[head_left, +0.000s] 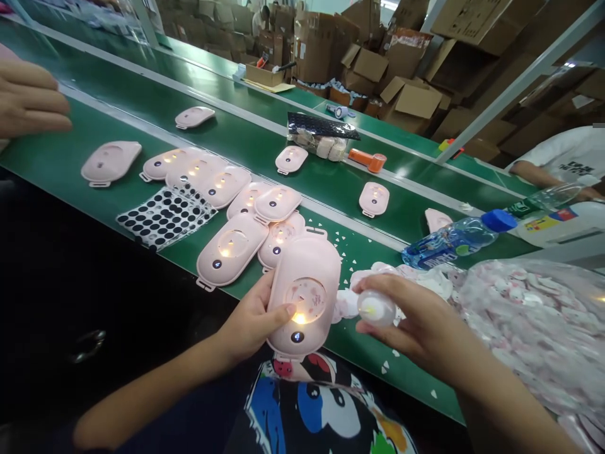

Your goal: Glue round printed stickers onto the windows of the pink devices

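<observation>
Pink oval casing (307,296) with a lit ring and a dark "4" badge sits in the left hand (265,312), thumb pressed on its face, fingers behind, at the near edge of a green desk (406,384), lower center of the frame. The right hand (401,312), just beside it, pinches a small translucent bottle (376,308) between thumb and fingers. Matching casings (231,249) overlap at center left, the lowest reaching the desk's near edge, next to a sheet of black dots (167,214). A plastic bag of pale pieces (543,321) crowds the right side, near a blue-capped bottle (454,241). Bare green surface, dotted with tiny white chips (433,394), lies below the right hand; wider open stretches run between the spaced casings beyond. Another person's hand (33,101) hovers at upper left.
</observation>
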Demonstrator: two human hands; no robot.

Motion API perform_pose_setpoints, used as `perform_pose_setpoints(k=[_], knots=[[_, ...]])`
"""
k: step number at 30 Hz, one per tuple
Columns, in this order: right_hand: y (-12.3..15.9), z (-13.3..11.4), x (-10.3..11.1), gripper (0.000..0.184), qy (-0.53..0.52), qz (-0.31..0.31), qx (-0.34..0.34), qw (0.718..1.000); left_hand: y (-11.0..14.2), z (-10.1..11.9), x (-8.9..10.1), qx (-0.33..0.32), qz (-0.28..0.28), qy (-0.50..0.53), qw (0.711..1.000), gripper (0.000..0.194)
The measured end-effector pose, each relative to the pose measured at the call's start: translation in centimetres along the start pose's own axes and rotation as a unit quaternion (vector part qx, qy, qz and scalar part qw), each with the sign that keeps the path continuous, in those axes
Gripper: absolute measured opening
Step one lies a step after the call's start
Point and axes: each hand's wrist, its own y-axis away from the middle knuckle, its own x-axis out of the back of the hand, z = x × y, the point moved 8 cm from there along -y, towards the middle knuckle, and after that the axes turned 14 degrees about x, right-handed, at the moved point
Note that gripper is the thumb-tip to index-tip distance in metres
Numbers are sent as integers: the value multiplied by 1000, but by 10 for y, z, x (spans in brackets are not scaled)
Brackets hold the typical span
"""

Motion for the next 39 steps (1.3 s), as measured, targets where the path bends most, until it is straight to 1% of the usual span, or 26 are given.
perform_pose_setpoints(k=[2, 3, 6, 9, 11, 16, 24, 29, 33, 39], knots=[[4, -8, 0, 25, 89, -39, 5, 995, 0, 0, -7, 4, -23, -4, 1000, 49], [6, -11, 1, 25, 125, -48, 12, 991, 0, 1, -10, 5, -29, -6, 1000, 49], [11, -17, 2, 24, 175, -71, 33, 981, 3, 4, -14, 3, -21, -30, 999, 48], [13, -21, 2, 25, 176, -92, 49, 979, 7, 5, -14, 3, 0, -64, 998, 47], [14, -23, 3, 25, 173, -102, 54, 978, 10, 5, -15, 4, 2, -75, 997, 48], [13, -28, 5, 27, 175, -112, 74, 975, 14, 2, -21, 16, -21, -73, 997, 49], [12, -35, 8, 29, 185, -112, 77, 973, 17, 1, -27, 16, -62, -46, 997, 48], [12, -38, 9, 29, 187, -118, 84, 972, 19, 1, -25, 11, -42, -69, 997, 50], [12, -40, 10, 27, 188, -114, 85, 972, 19, 1, -26, 17, -46, -64, 997, 49], [16, -43, 12, 27, 188, -113, 81, 972, 21, 2, -26, 25, -28, -71, 997, 55]])
